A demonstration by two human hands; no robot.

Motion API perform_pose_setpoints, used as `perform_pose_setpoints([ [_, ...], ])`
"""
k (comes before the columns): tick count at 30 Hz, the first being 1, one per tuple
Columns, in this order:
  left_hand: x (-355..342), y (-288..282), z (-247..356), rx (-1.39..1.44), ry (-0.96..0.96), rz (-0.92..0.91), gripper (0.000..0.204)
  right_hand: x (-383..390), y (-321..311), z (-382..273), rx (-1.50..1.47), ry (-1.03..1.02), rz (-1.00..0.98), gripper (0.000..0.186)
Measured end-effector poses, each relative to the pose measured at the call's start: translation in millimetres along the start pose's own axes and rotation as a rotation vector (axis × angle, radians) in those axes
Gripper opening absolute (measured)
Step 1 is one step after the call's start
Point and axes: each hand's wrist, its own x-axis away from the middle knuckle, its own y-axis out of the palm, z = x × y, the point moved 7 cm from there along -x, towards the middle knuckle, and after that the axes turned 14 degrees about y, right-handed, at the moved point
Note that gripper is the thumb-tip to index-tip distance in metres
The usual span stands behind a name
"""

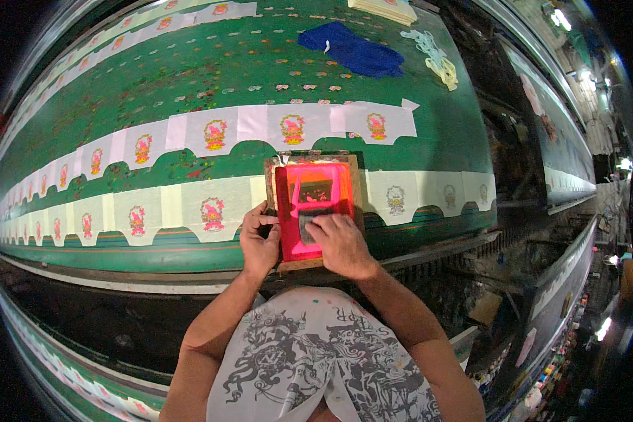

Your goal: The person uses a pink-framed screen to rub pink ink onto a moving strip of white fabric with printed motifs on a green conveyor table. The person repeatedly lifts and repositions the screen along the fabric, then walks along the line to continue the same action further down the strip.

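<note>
We have the screen frame (314,211) lying flat on the green worktop (190,84), over one white cloth piece (218,204) in the near row. Our left hand (259,243) is closed on the frame's left edge, pinning it down. Our right hand (341,243) is curled around the squeegee (308,224), which sits on the pink-inked mesh. To do this well, we judge that we should keep the frame pressed still and draw the squeegee evenly, with steady pressure.
</note>
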Motion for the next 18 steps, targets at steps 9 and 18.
perform_pose_setpoints([
  [9, -3, -1, -1, 0.017, 0.001, -0.028, 0.024, 10, -20, -4, -0.143, 0.011, -0.317, 0.038],
  [18, -1, -3, -2, 0.092, -0.007, -0.025, 0.026, -99, -30, 47, -0.119, 0.126, -0.035, 0.042],
])
